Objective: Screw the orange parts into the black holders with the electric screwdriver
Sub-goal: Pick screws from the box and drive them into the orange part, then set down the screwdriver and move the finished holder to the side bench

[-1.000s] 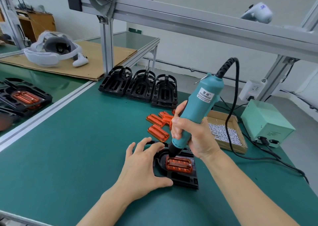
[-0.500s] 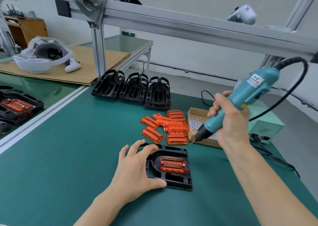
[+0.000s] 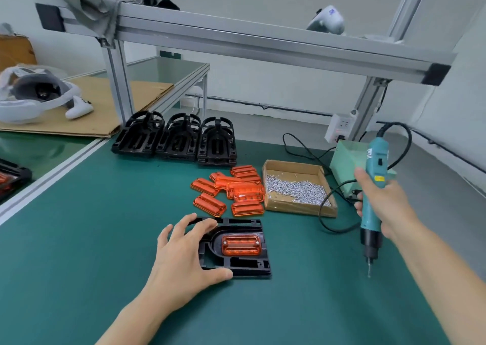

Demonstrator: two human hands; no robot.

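Green matting (image 3: 79, 239) lies bare left of the black holder (image 3: 259, 267), which carries a seated orange part (image 3: 241, 245) under the spread, pressing left hand (image 3: 181, 260), while the right hand (image 3: 386, 208) grips the electric screwdriver (image 3: 373, 195) upright, apart, near the right edge.

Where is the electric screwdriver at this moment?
In the head view the electric screwdriver is on the right, gripped upright in the right hand, bit down above the green mat, right of the screw box.
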